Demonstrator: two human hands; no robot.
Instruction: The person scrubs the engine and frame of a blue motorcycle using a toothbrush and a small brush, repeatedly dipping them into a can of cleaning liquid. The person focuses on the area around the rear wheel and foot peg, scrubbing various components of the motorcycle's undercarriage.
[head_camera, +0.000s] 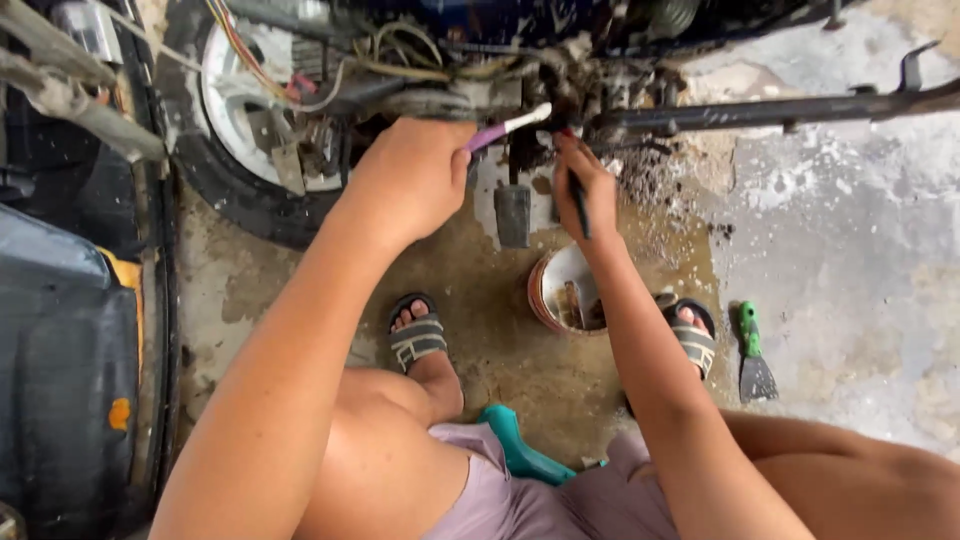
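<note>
While we crouch over the oily floor (850, 250), our left hand (410, 180) is closed around a brush (508, 127) with a purple and white handle, its far end pushed into the greasy underside of the motorbike (480, 60). Our right hand (588, 190) is closed on a thin dark tool (579, 210), which looks like a second small brush or a pick; the tip is lost in the grime, so we cannot tell which. Both hands work just beside each other, right of the wheel (240, 110) and close under the engine.

Nearer to us than the wheel, and below the right hand, a round bowl (560, 290) stands on the wet patch of floor, partly hidden by our right forearm. A dark pedal (512, 212) hangs down between the two hands. Far right of the wheel, beside our right sandal (690, 335), a scraper (752, 355) with a green handle lies flat on the floor. Our left sandal (418, 335) sits below the left hand, and a teal stool (520, 450) shows between our knees.
</note>
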